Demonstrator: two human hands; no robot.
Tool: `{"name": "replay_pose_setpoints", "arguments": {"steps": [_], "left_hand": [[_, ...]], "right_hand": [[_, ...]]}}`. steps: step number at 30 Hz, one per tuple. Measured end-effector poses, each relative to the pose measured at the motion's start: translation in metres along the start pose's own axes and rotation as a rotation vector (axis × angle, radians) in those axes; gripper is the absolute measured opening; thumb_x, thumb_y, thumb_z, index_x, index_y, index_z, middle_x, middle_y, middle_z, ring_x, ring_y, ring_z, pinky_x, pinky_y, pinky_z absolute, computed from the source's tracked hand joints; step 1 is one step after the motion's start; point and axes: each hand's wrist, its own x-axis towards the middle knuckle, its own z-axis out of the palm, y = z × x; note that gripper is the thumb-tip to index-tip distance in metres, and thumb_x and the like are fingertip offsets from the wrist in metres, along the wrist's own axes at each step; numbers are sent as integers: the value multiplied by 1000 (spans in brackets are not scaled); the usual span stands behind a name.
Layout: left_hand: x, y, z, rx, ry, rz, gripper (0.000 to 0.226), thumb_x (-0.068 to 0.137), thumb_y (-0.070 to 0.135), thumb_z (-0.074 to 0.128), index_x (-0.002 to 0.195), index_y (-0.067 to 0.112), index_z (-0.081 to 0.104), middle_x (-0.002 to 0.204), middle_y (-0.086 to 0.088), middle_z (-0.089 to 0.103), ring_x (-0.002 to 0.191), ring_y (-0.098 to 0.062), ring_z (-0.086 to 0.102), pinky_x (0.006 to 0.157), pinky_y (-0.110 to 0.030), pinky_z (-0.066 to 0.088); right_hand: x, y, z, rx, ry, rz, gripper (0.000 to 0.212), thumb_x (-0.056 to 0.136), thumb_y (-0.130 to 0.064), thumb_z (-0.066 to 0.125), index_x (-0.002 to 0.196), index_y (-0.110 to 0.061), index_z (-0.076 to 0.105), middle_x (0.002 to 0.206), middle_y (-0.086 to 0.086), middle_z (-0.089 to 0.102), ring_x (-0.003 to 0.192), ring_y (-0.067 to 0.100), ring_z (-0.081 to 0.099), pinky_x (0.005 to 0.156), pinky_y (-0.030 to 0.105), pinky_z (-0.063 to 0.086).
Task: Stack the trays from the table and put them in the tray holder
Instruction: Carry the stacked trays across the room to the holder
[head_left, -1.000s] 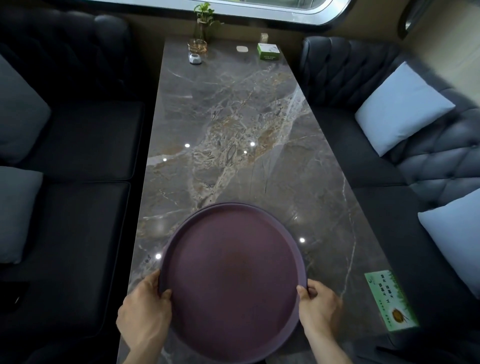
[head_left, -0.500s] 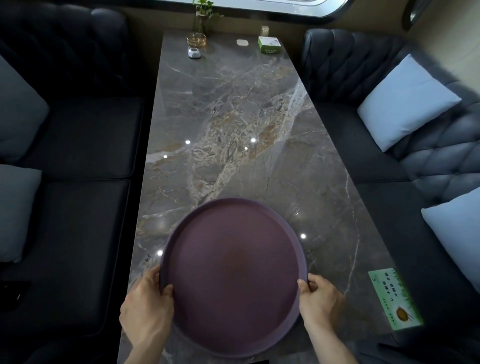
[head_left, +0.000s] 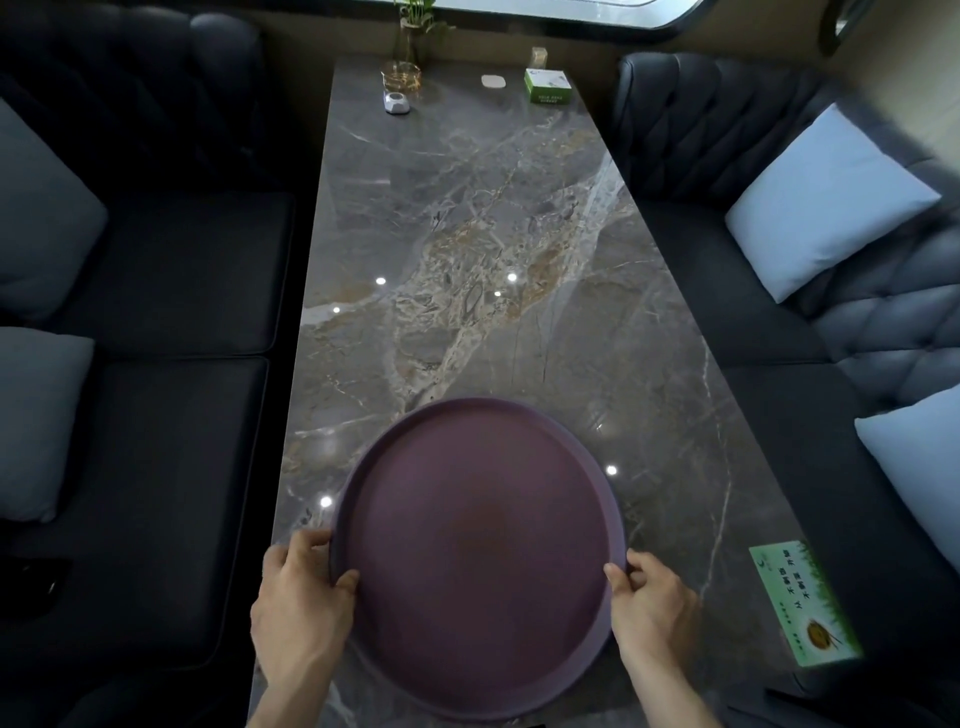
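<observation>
A round purple tray (head_left: 475, 558) is at the near end of the long marble table (head_left: 467, 234). My left hand (head_left: 298, 610) grips its left rim, thumb over the edge. My right hand (head_left: 652, 605) grips the right rim the same way. Whether the tray rests on the table or is held just above it I cannot tell. Whether more trays lie stacked beneath it is hidden. No tray holder is in view.
At the far end stand a plant in a glass vase (head_left: 410, 36), a small white device (head_left: 397, 102), a white pad (head_left: 493, 81) and a green box (head_left: 548, 85). A green card (head_left: 802, 605) lies at the near right edge. Dark sofas with pale cushions (head_left: 828, 202) flank the table.
The view has shifted slightly, so the table's far end sits higher in the frame. Both hands stay on the tray's rim; the tray has barely moved.
</observation>
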Motion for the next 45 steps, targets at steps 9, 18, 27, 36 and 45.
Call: {"name": "replay_pose_setpoints", "arguments": {"steps": [9,18,27,36,45], "left_hand": [[26,8,2,-192,-176,-177,63,74,47,77,129,25,57,113,0,73,106,-28,67,86,-42,49],[32,29,-9,-599,-217,-274,62,74,21,83,117,24,39,105,0,58,93,-27,63,84,-48,55],[53,101,-123,-740,-20,20,75,74,18,83,134,28,39,126,4,55,109,-18,58,98,-43,49],[50,202,-302,-912,120,325,85,74,11,82,147,28,42,127,3,59,109,-17,59,89,-31,48],[24,255,-420,-1045,170,452,83,72,10,83,144,29,46,124,-1,63,103,-23,65,84,-40,56]], "right_hand": [[0,-2,9,281,-226,145,77,74,-62,70,137,-22,53,132,3,63,122,28,59,100,47,50],[2,-36,-2,419,-199,68,71,78,-33,80,141,-16,52,135,7,53,127,27,52,106,41,43],[18,-181,-77,510,-197,-248,90,69,-53,79,143,-14,46,145,5,52,134,27,49,109,47,43],[-27,-328,-221,720,-111,-547,98,70,-38,86,152,-21,34,155,3,40,141,25,40,113,44,37],[-68,-400,-319,872,-4,-668,76,57,-28,91,126,-24,58,112,-1,69,101,23,67,93,46,55]]}}
